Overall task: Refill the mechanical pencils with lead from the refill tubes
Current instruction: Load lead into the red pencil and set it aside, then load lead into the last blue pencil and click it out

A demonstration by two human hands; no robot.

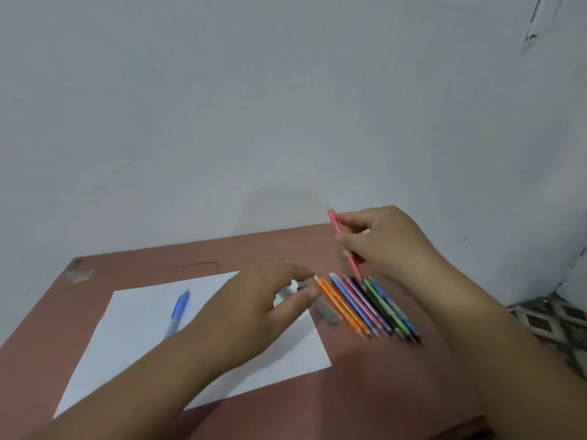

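Observation:
My right hand (386, 246) grips a pink mechanical pencil (337, 228), held tilted above the table with one end pointing up. Below it lies a row of several coloured mechanical pencils (370, 308), side by side, orange at the left and green and blue at the right. A grey lead refill tube (327, 311) lies just left of the orange pencil. My left hand (270, 308) hovers over the tube's far end, fingers curved with thumb and fingertips close to it; motion blur hides whether they touch. A blue pencil (178, 311) lies on the white paper.
A white sheet of paper (143, 350) covers the left part of the reddish-brown table (365, 392). The table stands against a pale wall; its far left corner has a chipped patch (77, 274). Patterned floor tiles (552, 322) show at the right.

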